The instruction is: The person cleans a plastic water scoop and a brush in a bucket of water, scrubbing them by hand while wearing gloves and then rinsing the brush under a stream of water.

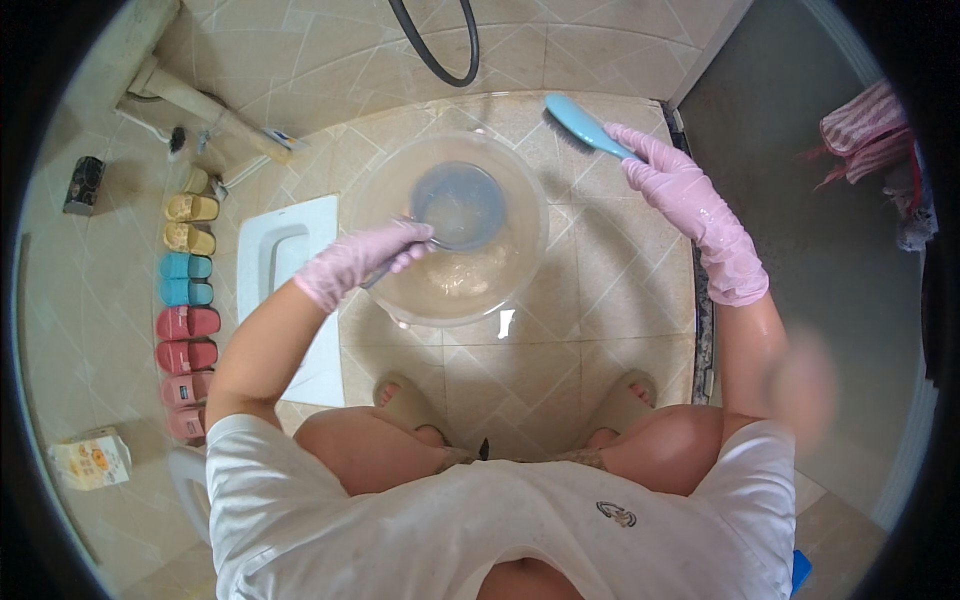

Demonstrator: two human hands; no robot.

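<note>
My left hand (371, 255), in a thin pink glove, grips the handle of a translucent grey-blue plastic dipper (459, 206). The dipper is over a large translucent round plastic basin (529, 262), which stands on the tiled floor with what looks like shallow water at its bottom. Up and to the right of the basin, my right hand (667, 176) wears a wet pink glove. Its fingers close around the handle of a light blue brush (581, 126) with dark bristles facing down and to the left. The brush is held apart from the basin.
A white squat toilet (251, 300) is set into the floor left of the basin. Several slippers (187, 266) line the left wall, below a drain pipe (195, 101). A black hose (435, 56) hangs at the back wall. A dark panel (795, 187) stands at right, with striped cloths (862, 131) beside it.
</note>
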